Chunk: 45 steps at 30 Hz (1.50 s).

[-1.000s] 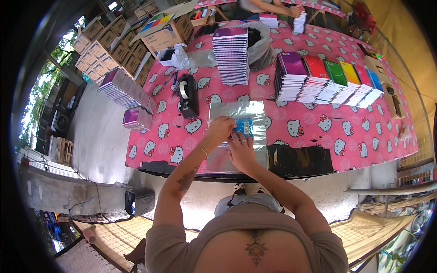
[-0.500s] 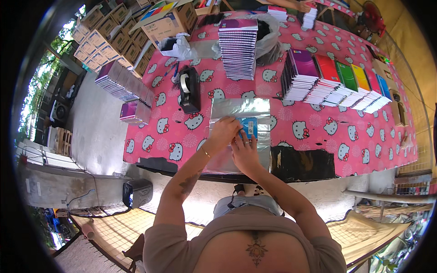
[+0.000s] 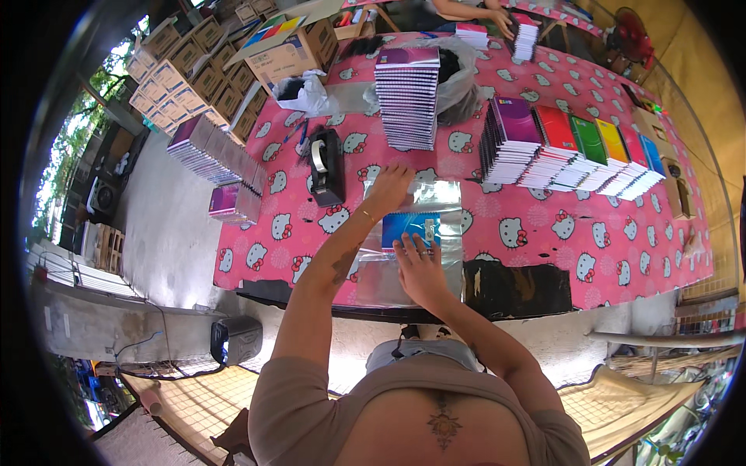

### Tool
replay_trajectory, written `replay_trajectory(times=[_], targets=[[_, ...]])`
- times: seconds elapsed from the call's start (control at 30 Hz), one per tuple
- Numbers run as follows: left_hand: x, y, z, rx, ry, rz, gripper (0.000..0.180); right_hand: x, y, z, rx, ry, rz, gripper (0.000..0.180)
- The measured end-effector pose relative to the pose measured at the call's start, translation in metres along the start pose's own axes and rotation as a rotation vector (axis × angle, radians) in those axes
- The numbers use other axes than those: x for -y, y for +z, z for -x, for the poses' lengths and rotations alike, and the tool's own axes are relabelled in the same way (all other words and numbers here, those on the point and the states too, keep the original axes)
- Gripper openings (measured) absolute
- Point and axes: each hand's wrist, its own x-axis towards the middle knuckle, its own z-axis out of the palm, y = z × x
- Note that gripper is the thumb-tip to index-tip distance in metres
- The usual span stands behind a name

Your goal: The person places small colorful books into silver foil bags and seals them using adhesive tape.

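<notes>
Pressing down flat, the right hand (image 3: 420, 268) is laid with open fingers on the near edge of a blue-covered notebook (image 3: 412, 228), which lies on a sheet of shiny silver wrapping film (image 3: 412, 241) spread near the front edge of the table (image 3: 622, 241). No grip is closed by this hand; the notebook is only pinned. The left hand (image 3: 391, 186) is stretched forward to the far end of the film, fingers spread on it, and nothing is seen to be pinched there either.

The wrapping is judged to be at an early stage: the notebook is placed, the film lies open and unfolded around it, and all folding and taping appear left to do. A black tape dispenser (image 3: 326, 165) stands just left of the film, within reach.

Room is limited ahead, where a tall stack of purple-edged notebooks (image 3: 407, 97) stands, and to the right, where a fanned row of coloured notebooks (image 3: 575, 151) is set out. The pink patterned cloth between them is open, and the near table edge lies close under the right wrist.
</notes>
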Motion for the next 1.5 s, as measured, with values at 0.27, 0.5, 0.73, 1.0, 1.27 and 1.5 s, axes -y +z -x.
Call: replay_trajectory(times=[0.27,0.5,0.73,1.0,1.27,1.5], targets=[[-0.024,-0.037,0.009,0.367,-0.085,0.212,0.034,-0.004,-0.006,-0.001,0.002,-0.001,0.001,0.057],[-0.067,-0.059,0.05,0.272,-0.117,0.314,0.017,-0.001,-0.008,-0.003,-0.05,-0.008,0.005,0.047],[-0.113,-0.036,0.081,0.068,-0.276,0.183,0.025,-0.007,0.02,0.007,-0.067,-0.067,0.051,0.052],[-0.106,-0.078,0.061,0.402,-0.555,0.484,0.029,-0.032,0.031,0.002,-0.13,0.209,-0.607,0.086],[-0.122,-0.061,0.084,0.228,-0.253,0.111,0.039,-0.047,-0.022,-0.008,-0.064,-0.062,0.213,0.06],[-0.128,-0.098,0.111,0.206,-0.348,-0.066,0.049,-0.062,-0.017,-0.005,0.064,-0.141,0.287,0.049]])
